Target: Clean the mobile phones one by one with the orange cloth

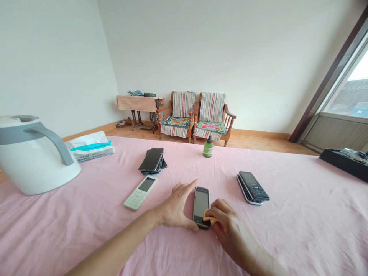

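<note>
A dark touchscreen phone [201, 205] lies face up on the pink cloth, its long side pointing away from me. Along its left side, my left hand [176, 207] has thumb and forefinger spread wide, the thumb at the lower corner and the forefinger near the top. Whether it touches the phone I cannot tell. My right hand [230, 224] pinches a small orange cloth [209, 217], pressed on the lower right part of the phone. To the left rests a white keypad phone [140, 193]. Two stacked keypad phones [253, 187] lie to the right.
Behind the white phone is a pile of dark smartphones [152, 160]. A green spray bottle [208, 147] stands at the far side of the table. On the left are a large white kettle [37, 161] and a tissue pack [90, 147]. A black tray [342, 164] sits far right.
</note>
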Tool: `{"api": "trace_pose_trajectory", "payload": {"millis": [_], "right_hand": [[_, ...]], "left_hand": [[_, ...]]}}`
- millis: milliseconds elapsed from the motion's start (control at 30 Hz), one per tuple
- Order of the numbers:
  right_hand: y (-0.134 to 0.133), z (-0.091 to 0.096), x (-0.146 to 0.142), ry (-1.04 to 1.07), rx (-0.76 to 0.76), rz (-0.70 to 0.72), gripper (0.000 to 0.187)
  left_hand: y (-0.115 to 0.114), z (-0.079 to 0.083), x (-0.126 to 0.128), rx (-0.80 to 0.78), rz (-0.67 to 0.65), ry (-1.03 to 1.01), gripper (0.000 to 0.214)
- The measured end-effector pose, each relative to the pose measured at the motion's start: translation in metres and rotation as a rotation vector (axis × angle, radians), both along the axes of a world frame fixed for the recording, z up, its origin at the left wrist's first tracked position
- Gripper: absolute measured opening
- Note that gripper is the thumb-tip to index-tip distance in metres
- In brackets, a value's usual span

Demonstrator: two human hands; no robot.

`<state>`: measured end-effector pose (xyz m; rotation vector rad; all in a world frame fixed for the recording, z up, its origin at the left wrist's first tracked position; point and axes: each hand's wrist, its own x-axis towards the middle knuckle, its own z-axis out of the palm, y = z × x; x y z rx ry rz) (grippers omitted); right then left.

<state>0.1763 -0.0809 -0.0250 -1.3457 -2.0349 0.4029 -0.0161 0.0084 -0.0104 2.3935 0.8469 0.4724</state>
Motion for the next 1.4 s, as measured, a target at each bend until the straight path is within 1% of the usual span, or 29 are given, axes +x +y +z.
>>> {"api": "trace_pose_trajectory", "payload": {"millis": [133,233,333,433,500,700,767,900,1100,1300,1400], "right_hand": [[-0.002,0.007,0.004,-0.035,-0.007,0.028,0.038],[-0.001,0.016,0.006,-0.085,-0.026,0.089,0.04],[0.003,0.022,-0.003,-0.092,-0.033,0.162,0.04],[0.009,0.023,-0.017,-0.041,-0.008,0.223,0.036],[0.011,0.022,-0.019,-0.017,0.003,0.247,0.035],[0.008,0.025,-0.001,-0.063,-0.072,0.202,0.044],[0.008,0.025,-0.004,-0.038,-0.069,0.209,0.043],[0.011,0.023,-0.017,-0.015,-0.012,0.219,0.039],[0.008,0.03,-0.003,-0.086,-0.085,0.2,0.047],[0.01,0.027,-0.015,-0.009,-0.028,0.234,0.04],[0.009,0.029,-0.008,-0.03,-0.06,0.249,0.044]], "left_hand": [[0.003,0.0,0.0,-0.016,-0.028,-0.019,0.122],[0.004,-0.003,-0.001,-0.044,-0.006,-0.043,0.127],[0.005,-0.008,0.001,-0.04,0.012,-0.053,0.129],[0.008,-0.012,0.002,0.013,-0.009,-0.079,0.131],[0.008,-0.013,0.003,0.04,-0.02,-0.095,0.132],[0.005,-0.011,0.0,-0.008,0.035,-0.087,0.131],[0.005,-0.011,0.0,-0.02,0.026,-0.105,0.133],[0.006,-0.01,0.002,-0.016,-0.017,-0.146,0.138],[0.003,-0.007,0.002,-0.017,0.001,-0.123,0.134],[0.005,-0.01,0.003,-0.001,-0.018,-0.141,0.138],[0.004,-0.01,0.002,0.006,0.0,-0.126,0.136]]}}
